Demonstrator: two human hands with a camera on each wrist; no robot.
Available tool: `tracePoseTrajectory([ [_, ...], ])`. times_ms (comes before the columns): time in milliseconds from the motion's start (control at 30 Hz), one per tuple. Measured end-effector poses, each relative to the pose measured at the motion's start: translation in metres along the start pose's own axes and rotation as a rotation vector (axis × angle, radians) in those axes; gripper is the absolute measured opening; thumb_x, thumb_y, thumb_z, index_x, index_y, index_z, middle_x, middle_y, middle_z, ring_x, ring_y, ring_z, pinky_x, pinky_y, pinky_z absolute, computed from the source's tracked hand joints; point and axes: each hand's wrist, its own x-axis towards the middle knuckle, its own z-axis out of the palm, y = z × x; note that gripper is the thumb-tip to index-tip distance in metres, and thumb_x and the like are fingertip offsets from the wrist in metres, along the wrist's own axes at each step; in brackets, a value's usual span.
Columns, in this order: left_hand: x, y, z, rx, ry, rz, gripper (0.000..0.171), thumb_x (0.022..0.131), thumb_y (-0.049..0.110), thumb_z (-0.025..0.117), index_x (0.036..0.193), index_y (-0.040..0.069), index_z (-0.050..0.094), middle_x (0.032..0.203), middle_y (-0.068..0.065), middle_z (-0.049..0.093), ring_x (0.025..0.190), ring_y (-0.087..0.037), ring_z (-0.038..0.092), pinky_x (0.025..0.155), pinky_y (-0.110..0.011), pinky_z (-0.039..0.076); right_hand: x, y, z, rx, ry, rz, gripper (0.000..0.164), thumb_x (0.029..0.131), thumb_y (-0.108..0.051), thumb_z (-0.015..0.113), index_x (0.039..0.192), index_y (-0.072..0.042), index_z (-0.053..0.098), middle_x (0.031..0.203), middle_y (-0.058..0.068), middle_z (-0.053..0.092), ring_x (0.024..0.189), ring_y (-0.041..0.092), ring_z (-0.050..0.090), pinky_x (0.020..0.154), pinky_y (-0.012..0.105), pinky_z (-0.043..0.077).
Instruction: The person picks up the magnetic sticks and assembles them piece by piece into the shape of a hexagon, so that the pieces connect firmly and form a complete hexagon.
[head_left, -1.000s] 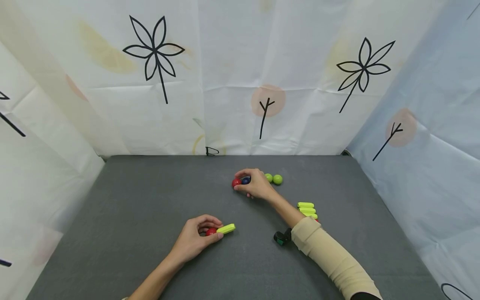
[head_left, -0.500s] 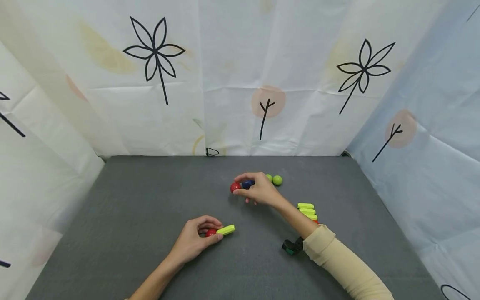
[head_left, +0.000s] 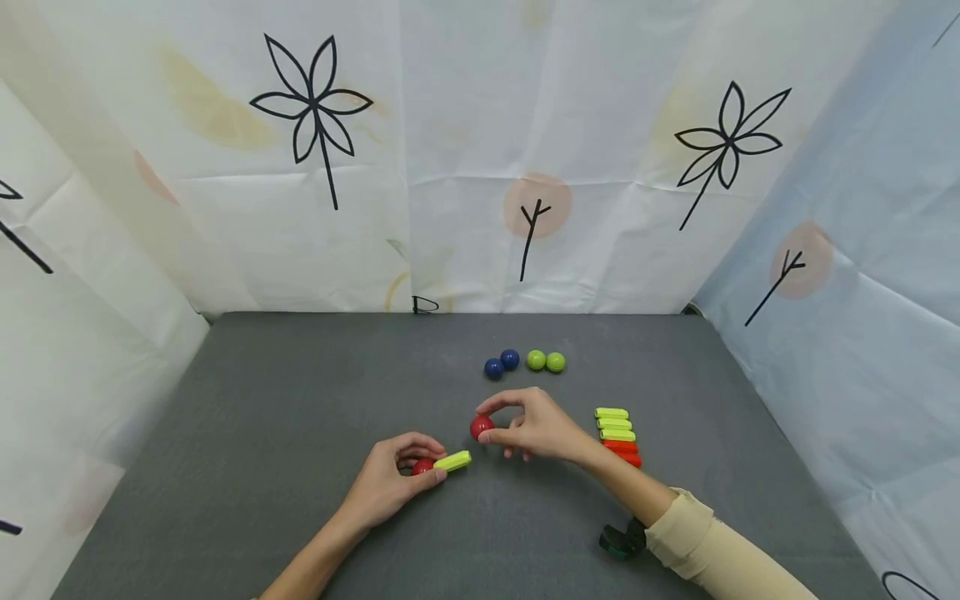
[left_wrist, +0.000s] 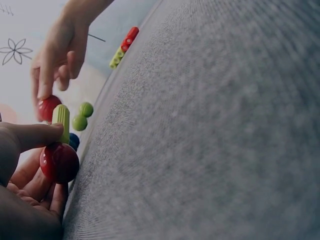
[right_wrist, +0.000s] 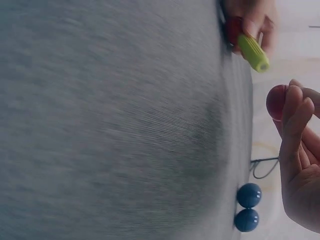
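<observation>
Yellow rod (head_left: 453,461) is held near the middle of the grey table (head_left: 300,375), pinched between the thumb and fingers of the left hand (head_left: 390,475). Its near-left end meets a red ball (left_wrist: 61,164), which the same hand grips; whether the two are joined cannot be determined. The rod's free end points right and slightly far.

Right hand (head_left: 543,425) grasps a second red ball (head_left: 482,427) between thumb and fingertips, clear of the tabletop, to the far right of the rod's free end and apart from it.

On the far side of the table, two blue balls (head_left: 510,359) lie side by side; just right of them sit two green balls (head_left: 555,362), touching. To the right of the right hand, three yellow rods (head_left: 616,424) form a row with red rods (head_left: 621,447) at its near end. A black device (head_left: 618,542) is at the right wrist, beside a rolled beige sleeve (head_left: 690,533). A patterned white cloth (head_left: 465,108) stands behind the table.
</observation>
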Motion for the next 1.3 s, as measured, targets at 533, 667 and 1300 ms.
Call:
tracePoseTrajectory([
  [533,0.003,0.0,0.005,-0.001,-0.004,0.047,0.028,0.088,0.017,0.091,0.113,0.013,0.077,0.107,-0.003,0.08,0.094,-0.012,0.072,0.084,-0.021,0.056,-0.01,0.005,0.019,0.075,-0.056,0.014,0.037,0.096,-0.013,0.084,0.13,0.0,0.074,0.128,0.02,0.075,0.082,0.04,0.08,0.066,0.028,0.065],
  [667,0.005,0.004,0.01,-0.009,-0.029,0.083,0.029,0.09,0.019,0.091,0.115,0.014,0.077,0.108,-0.004,0.081,0.095,-0.013,0.074,0.083,-0.02,0.057,-0.01,0.005,0.02,0.076,-0.054,-0.005,0.038,0.096,-0.013,0.084,0.13,0.001,0.073,0.127,0.02,0.075,0.084,0.03,0.081,0.069,0.024,0.063],
  [1300,0.015,0.009,0.023,-0.027,0.0,0.168,0.039,0.082,0.03,0.097,0.116,0.021,0.079,0.109,-0.002,0.082,0.086,-0.01,0.073,0.074,-0.024,0.056,-0.012,0.004,0.02,0.178,-0.041,0.03,0.03,0.102,-0.013,0.076,0.128,0.002,0.069,0.128,0.022,0.071,0.098,0.026,0.083,0.084,0.025,0.066],
])
